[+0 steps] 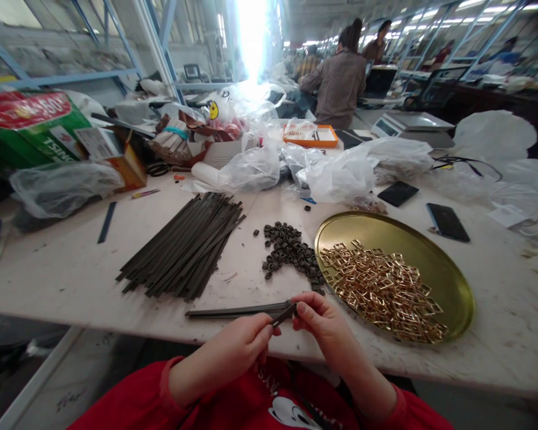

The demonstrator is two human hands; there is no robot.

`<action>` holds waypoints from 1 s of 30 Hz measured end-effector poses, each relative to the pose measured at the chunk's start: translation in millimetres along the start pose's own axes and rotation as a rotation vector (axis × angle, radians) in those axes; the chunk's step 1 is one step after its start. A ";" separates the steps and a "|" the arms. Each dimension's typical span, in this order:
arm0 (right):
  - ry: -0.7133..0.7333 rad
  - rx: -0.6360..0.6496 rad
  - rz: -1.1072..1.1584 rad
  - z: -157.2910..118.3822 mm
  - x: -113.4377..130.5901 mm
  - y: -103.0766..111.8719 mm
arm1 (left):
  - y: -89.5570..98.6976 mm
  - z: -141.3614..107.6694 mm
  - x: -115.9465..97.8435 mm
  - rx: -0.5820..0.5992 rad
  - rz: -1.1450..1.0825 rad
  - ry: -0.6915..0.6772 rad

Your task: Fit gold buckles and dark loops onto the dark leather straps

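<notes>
A dark strap (284, 315) runs between my two hands near the table's front edge. My left hand (251, 337) pinches it between thumb and fingers. Its other end is gripped by the fingertips of my right hand (325, 322); whether a small loop is there too, I cannot make out. Just behind my hands lie a few similar straps (233, 311). A thick pile of dark straps (183, 245) rests to the left. Small dark loops (291, 251) are heaped in the middle. To the right, gold-coloured buckles (385, 292) fill part of a round golden tray (457, 286).
Two dark phones (448, 221) (398, 193) lie behind the tray. Crumpled plastic bags (336, 173), an orange box (314, 135) and a scale (415, 126) crowd the back. A green carton (36, 143) stands at the left. Another person (341, 83) is beyond the table.
</notes>
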State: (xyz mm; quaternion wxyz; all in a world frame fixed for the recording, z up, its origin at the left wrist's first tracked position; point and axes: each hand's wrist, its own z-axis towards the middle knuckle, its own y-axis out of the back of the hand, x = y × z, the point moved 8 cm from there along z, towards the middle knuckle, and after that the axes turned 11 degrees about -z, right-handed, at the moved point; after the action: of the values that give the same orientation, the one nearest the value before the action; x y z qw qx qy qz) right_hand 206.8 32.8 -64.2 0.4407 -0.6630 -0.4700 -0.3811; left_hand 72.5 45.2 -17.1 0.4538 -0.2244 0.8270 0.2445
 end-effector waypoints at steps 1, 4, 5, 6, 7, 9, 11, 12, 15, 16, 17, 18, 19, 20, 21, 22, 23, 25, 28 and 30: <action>0.017 0.012 -0.037 -1.7 1.6 -3.2 | 0.4 2.2 -4.6 -0.012 0.023 -0.030; 0.037 -0.005 -0.088 -5.2 4.4 -5.4 | 3.7 7.2 -17.1 -0.081 0.130 -0.128; 0.038 -0.020 -0.104 -5.7 4.9 -4.4 | 4.6 8.1 -19.4 -0.099 0.170 -0.149; 0.037 -0.033 -0.119 -5.9 5.4 -3.3 | 5.3 8.5 -20.3 -0.112 0.206 -0.159; 0.038 -0.044 -0.131 -6.0 5.9 -2.3 | 5.8 8.7 -19.9 -0.118 0.232 -0.156; 0.041 -0.068 -0.148 -6.1 6.9 -0.6 | 6.1 7.9 -17.3 -0.120 0.265 -0.139; 0.057 -0.082 -0.166 -6.8 8.1 -0.4 | 5.5 6.4 -14.9 -0.114 0.283 -0.121; 0.070 -0.079 -0.179 -7.4 8.6 -1.4 | 4.8 5.7 -14.1 -0.106 0.287 -0.114; 0.121 -0.033 -0.255 -9.7 9.8 -6.8 | 0.8 5.7 -14.6 -0.068 0.294 -0.097; 0.135 -0.008 -0.287 -10.2 9.8 -9.1 | -1.1 6.5 -15.7 -0.049 0.286 -0.096; 0.141 0.021 -0.309 -10.4 9.2 -11.2 | -2.7 7.6 -17.1 -0.033 0.269 -0.099; 0.133 0.053 -0.311 -10.2 7.8 -13.2 | -4.1 8.7 -18.7 -0.018 0.241 -0.105; 0.111 0.088 -0.292 -9.6 5.5 -14.9 | -5.1 9.8 -20.1 -0.008 0.209 -0.112; 0.078 0.117 -0.254 -8.8 2.7 -15.8 | -5.3 10.7 -21.0 -0.006 0.178 -0.120; 0.041 0.135 -0.207 -8.0 0.0 -16.0 | -5.0 11.3 -21.2 -0.010 0.155 -0.125; 0.008 0.145 -0.161 -7.4 -2.3 -15.9 | -4.4 11.6 -20.4 -0.017 0.145 -0.127; -0.018 0.149 -0.121 -7.0 -4.1 -15.7 | -4.2 11.8 -18.9 -0.019 0.144 -0.125; -0.042 0.160 -0.056 -7.0 -6.3 -17.8 | -3.7 12.0 -14.8 -0.021 0.154 -0.117; -0.039 0.164 0.055 -7.5 -7.8 -24.2 | -2.6 13.6 -11.0 -0.031 0.163 -0.108; -0.018 0.140 0.102 -7.5 -7.0 -25.8 | -2.5 14.9 -12.1 -0.036 0.169 -0.116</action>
State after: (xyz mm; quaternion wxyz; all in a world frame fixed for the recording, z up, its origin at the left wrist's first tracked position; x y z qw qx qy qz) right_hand 179.4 28.1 -62.4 0.5004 -0.6572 -0.4652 -0.3184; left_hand 89.4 54.1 -14.1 0.4744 -0.1475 0.8108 0.3094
